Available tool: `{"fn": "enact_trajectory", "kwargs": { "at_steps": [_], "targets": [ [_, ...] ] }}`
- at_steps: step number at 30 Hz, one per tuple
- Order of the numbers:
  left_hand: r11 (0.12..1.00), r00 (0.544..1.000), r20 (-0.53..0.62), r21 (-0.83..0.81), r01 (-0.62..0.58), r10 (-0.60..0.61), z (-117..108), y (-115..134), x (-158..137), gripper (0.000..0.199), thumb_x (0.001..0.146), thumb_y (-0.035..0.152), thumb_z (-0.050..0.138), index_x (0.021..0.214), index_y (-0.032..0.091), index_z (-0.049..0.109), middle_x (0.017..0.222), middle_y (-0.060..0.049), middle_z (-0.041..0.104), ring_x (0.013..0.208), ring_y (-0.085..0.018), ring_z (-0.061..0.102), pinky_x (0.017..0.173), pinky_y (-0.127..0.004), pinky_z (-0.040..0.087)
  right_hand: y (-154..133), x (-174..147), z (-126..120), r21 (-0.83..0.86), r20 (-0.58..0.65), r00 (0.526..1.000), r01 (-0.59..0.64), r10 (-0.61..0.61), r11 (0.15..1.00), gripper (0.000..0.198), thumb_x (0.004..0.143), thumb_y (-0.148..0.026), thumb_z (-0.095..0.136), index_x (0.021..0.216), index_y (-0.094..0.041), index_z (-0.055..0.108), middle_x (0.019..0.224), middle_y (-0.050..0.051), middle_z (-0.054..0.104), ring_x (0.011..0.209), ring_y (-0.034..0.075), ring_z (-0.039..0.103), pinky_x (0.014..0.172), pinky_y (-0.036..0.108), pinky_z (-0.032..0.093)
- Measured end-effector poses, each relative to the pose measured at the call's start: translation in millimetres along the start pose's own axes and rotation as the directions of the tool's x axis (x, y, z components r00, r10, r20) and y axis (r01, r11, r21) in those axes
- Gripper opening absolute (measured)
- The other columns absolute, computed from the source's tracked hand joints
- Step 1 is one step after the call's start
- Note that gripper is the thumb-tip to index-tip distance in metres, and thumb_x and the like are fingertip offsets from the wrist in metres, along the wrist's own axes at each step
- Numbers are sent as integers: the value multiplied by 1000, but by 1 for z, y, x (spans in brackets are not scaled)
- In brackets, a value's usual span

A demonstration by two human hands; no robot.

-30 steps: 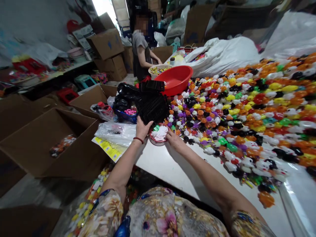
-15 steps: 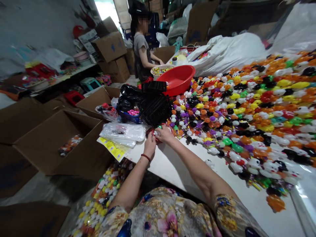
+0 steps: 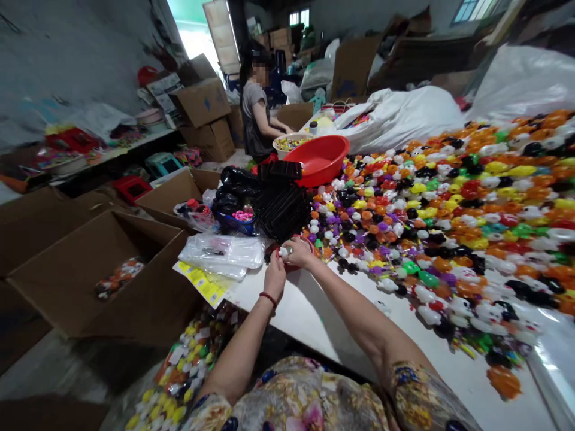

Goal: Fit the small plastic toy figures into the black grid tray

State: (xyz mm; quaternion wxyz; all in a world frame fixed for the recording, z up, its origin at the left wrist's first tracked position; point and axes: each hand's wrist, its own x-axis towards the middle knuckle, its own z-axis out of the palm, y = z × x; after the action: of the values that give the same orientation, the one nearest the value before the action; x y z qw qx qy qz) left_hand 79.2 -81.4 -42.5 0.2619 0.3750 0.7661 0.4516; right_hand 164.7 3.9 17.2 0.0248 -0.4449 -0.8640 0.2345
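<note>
My left hand [image 3: 275, 272], with a dark red bead bracelet at the wrist, is closed in a pinch at the near edge of the black trays. My right hand [image 3: 297, 254] meets it from the right, its fingers closed on a small white plastic piece [image 3: 283, 252]. What the left fingertips pinch is too small to make out. Behind and partly under the right hand shows the rim of a red basket [image 3: 307, 240], most of it hidden. A stack of black plastic trays [image 3: 281, 206] lies just beyond both hands.
A large heap of colourful plastic figures [image 3: 431, 221] covers the right side of the white table [image 3: 309, 305]. Clear plastic bags [image 3: 222, 251] and a yellow sheet [image 3: 202, 284] lie left. An open carton [image 3: 58, 275] stands beside the table. Beyond a red basin [image 3: 324, 158], another person [image 3: 258, 111] works.
The camera view has tilted up, so the scene sits slightly lower. My hands stay together at the same spot, with the white piece now between their fingertips.
</note>
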Motion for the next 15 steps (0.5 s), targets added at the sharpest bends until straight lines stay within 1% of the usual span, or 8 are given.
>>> {"fn": "enact_trajectory", "kwargs": {
  "at_steps": [2, 5, 8, 10, 13, 15],
  "targets": [
    [999, 1000, 6, 26, 24, -24, -1, 3, -2, 45, 93, 23, 42, 136, 16, 50, 126, -19, 66, 114, -29, 65, 99, -42, 47, -1, 3, -1, 12, 6, 1000, -16, 16, 1000, 36, 80, -34, 70, 115, -27, 69, 119, 7, 61, 111, 23, 59, 95, 33, 45],
    [999, 1000, 4, 28, 24, -25, -1, 3, -4, 46, 93, 24, 41, 138, 15, 49, 128, -20, 65, 118, -29, 63, 101, -42, 46, -5, 2, -4, 19, -11, 999, -32, 32, 999, 35, 79, -35, 71, 113, -26, 71, 117, 8, 62, 110, 24, 59, 96, 35, 45],
    [999, 999, -14, -10, 34, -35, -1, 0, -3, 43, 93, 26, 42, 134, 16, 53, 126, -18, 66, 119, -28, 63, 100, -40, 47, -9, -7, -5, 23, -41, 999, -25, 26, 999, 38, 78, -34, 72, 114, -22, 71, 121, 11, 58, 107, 24, 60, 94, 33, 46],
    [998, 998, -32, -40, 50, -51, 0, -3, -1, 40, 92, 28, 44, 129, 18, 55, 123, -16, 67, 118, -28, 63, 98, -39, 48, -8, -17, -3, 22, -69, 998, -1, 3, 1000, 36, 79, -32, 71, 113, -20, 71, 123, 13, 56, 109, 24, 60, 96, 33, 46],
    [990, 997, -51, -130, 51, -59, -1, -11, 2, 32, 91, 32, 48, 120, 21, 58, 114, -13, 70, 108, -25, 66, 92, -37, 50, 1, -34, -1, 26, -162, 982, 100, -95, 995, 32, 79, -27, 69, 110, -18, 69, 128, 14, 52, 117, 27, 55, 102, 38, 43],
    [971, 999, -39, -237, 27, -37, -2, -17, 1, 28, 90, 36, 51, 111, 21, 58, 99, -9, 70, 92, -21, 68, 81, -33, 53, 17, -44, -6, 49, -250, 959, 154, -137, 987, 35, 79, -27, 69, 113, -20, 66, 135, 14, 47, 122, 29, 51, 105, 43, 40]
  ]
}}
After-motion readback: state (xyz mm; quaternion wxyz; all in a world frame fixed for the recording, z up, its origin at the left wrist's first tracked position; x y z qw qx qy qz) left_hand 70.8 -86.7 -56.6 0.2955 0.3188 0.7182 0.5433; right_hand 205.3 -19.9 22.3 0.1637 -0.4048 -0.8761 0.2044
